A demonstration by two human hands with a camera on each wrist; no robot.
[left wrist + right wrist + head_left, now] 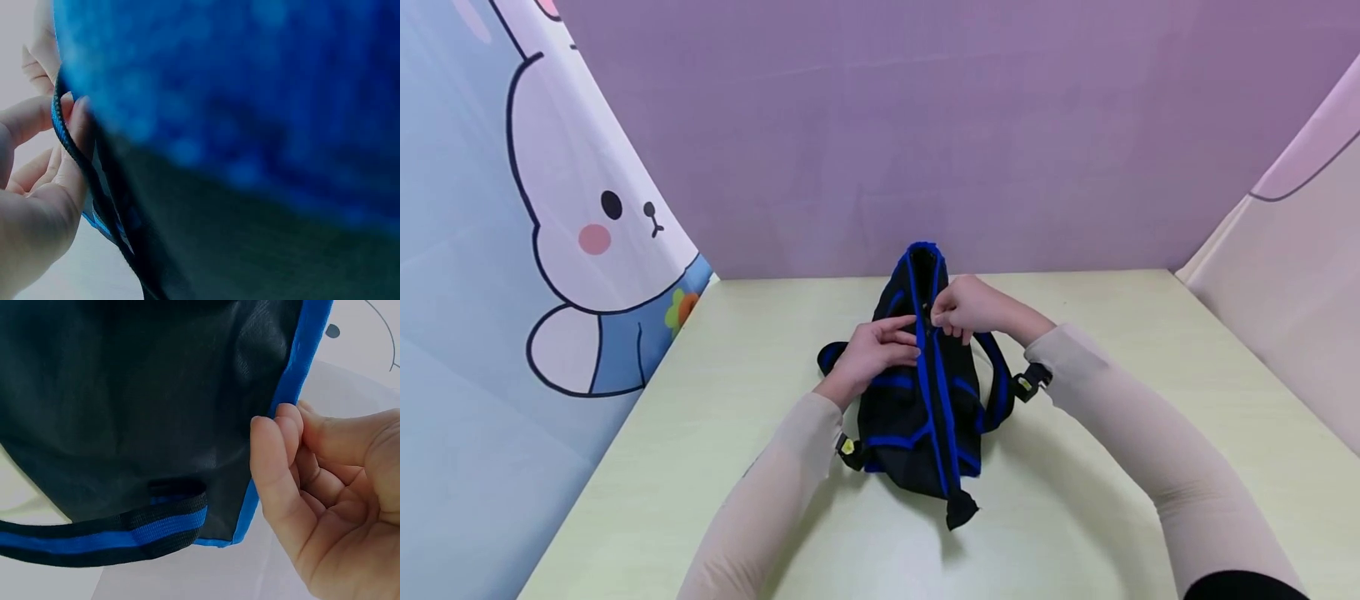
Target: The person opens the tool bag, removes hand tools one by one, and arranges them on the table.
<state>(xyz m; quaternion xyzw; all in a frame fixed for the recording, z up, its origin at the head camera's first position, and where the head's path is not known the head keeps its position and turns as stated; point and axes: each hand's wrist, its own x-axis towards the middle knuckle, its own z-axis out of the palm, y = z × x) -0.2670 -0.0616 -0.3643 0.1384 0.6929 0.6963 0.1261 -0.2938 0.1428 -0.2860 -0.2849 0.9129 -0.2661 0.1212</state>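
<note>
A black backpack (895, 408) with blue trim stands on the table, its zipper side facing up toward me. Along the top its opening (922, 267) gapes at the far end, while the blue edges run close together nearer me. My left hand (876, 354) lies on the left side, and in the left wrist view its thumb and finger (78, 125) pinch the bag's edge. At the zipper, my right hand (966, 308) pinches with thumb and forefinger beside the blue edge (306, 347); the curled fingers (275, 450) hide what lies between them.
Shoulder straps (1000, 392) stick out on both sides of the backpack. A short black tab (961, 508) hangs at the near end. The pale table (1150, 375) meets a purple cloth backdrop (1000, 150), with a cartoon-printed cloth (587, 275) on the left.
</note>
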